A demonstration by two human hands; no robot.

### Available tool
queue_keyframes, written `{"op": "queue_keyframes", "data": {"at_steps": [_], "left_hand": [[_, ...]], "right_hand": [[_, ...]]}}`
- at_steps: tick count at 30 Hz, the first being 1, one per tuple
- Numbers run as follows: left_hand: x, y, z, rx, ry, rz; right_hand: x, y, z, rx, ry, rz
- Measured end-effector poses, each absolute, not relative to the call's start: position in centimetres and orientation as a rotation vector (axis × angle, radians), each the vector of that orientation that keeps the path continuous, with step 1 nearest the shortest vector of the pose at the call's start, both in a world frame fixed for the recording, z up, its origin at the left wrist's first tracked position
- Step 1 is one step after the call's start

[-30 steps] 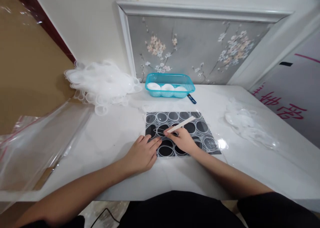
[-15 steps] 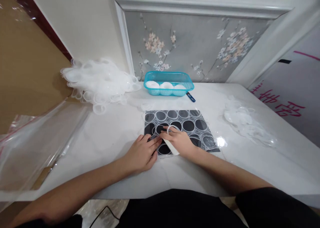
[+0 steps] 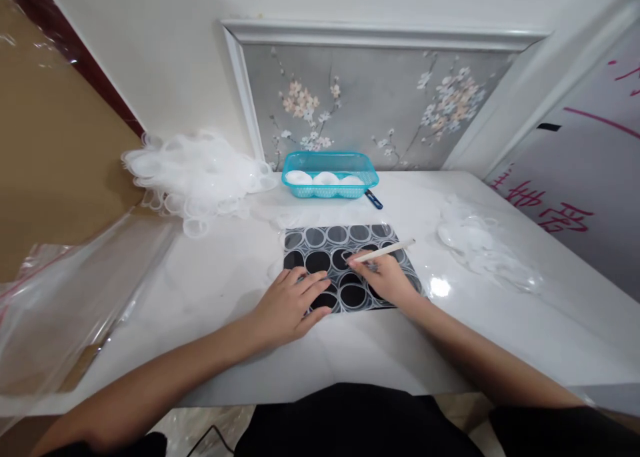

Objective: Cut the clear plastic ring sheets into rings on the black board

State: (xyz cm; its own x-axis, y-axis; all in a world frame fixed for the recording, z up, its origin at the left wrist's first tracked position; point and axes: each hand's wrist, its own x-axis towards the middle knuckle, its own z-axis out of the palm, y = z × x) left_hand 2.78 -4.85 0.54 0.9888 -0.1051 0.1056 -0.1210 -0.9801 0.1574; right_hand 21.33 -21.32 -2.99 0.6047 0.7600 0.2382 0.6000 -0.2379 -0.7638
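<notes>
- The left hand point(image 3: 290, 305) lies flat, fingers spread, holding nothing, pressing the near-left corner of the black sheet of white-ringed circles point(image 3: 345, 265) on the white table point(image 3: 225, 277).
- The right hand point(image 3: 383, 277) pinches a thin white stick point(image 3: 385, 251); half a second ago the stick pointed toward the person, and now it angles up and right.
- Farther back, a turquoise plastic basket point(image 3: 330, 173) holds three white rounds.
- Red writing at right is unreadable.

White table point(image 3: 225, 350) with black circle-patterned sheet point(image 3: 345, 267), teal basket point(image 3: 329, 175), clear plastic pile point(image 3: 195, 167).

The white stick's point(image 3: 384, 251) tip hides under the right hand's point(image 3: 385, 280) fingers; frame crops the plastic bag point(image 3: 65, 297) at left.
</notes>
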Motion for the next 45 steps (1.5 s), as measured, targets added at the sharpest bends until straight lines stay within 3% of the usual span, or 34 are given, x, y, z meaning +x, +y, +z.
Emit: {"op": "queue_keyframes", "data": {"at_steps": [4,18,26,29,32,41,45], "left_hand": [[4.2,-6.4,0.4,3.085,-0.173,0.042],[5.3,-7.3,-1.2,3.167,-0.189,0.100],[5.4,-7.1,-0.6,3.080,-0.171,-0.004],[5.3,-6.8,-0.5,3.047,-0.141,-0.092],[5.3,-6.4,-0.4,3.019,-0.125,-0.133],[7.1,-7.8,1.0,3.056,-0.247,-0.046],[8.3,-9.2,0.9,3.105,-0.329,-0.095]], "right_hand": [[20.6,-21.3,-4.4,-1.850,-1.010,0.354],[20.8,-20.9,-4.5,-1.897,-1.018,0.315],[21.1,-20.2,-2.9,-2.232,-1.612,-0.086],[24.7,-19.3,-0.1,-2.360,-1.307,-0.319],[27.7,-19.9,1.8,-2.165,-0.928,-0.490],[24.6,-24.7,-3.3,-1.932,-0.983,-0.060],[25.3,-24.5,-2.9,-1.864,-0.747,-0.306]]}}
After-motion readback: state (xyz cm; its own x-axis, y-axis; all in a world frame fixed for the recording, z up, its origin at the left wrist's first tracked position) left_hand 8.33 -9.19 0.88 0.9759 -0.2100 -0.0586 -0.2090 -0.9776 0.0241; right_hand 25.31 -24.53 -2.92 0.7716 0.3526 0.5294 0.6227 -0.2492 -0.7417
